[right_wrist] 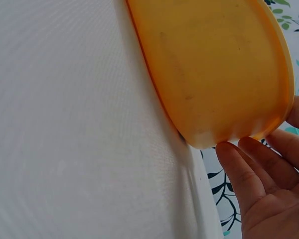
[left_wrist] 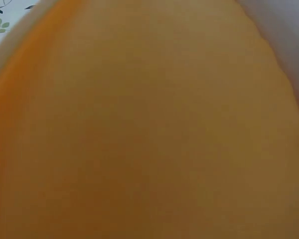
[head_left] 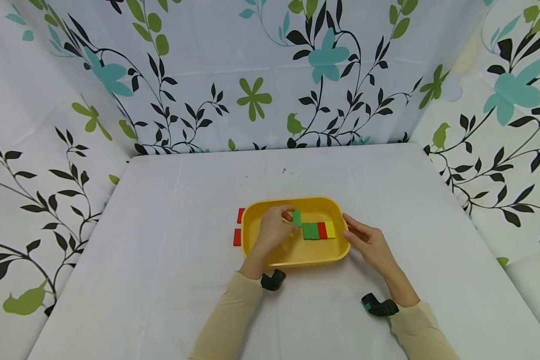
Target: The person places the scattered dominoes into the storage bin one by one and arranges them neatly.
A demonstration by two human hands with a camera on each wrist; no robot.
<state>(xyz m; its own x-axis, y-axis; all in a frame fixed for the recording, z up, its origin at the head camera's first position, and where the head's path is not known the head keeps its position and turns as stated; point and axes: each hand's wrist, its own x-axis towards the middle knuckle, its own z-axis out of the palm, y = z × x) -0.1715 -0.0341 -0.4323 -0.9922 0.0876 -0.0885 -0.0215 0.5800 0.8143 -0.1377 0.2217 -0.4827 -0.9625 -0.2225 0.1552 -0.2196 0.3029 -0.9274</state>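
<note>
A shallow yellow tray [head_left: 297, 262] lies on the white table. My left hand [head_left: 275, 229] reaches over it, pinching a small green flat block [head_left: 296, 218] between thumb and fingertips. Right beside that block, a short row lies in the tray: green blocks [head_left: 310, 231], a red block [head_left: 322, 230] and a yellow block [head_left: 330, 230], side by side. At the tray's right end, my right hand [head_left: 372, 245] holds the rim; in the right wrist view its fingertips [right_wrist: 226, 152] press on the outer wall. Only blurred yellow fills most of the left wrist view.
Two red blocks, one upper [head_left: 240, 215] and one lower [head_left: 237, 237], lie on the table against the tray's left side, partly hidden by it. White cloth with a leaf and flower print [head_left: 252, 100] hangs behind the table and along both sides.
</note>
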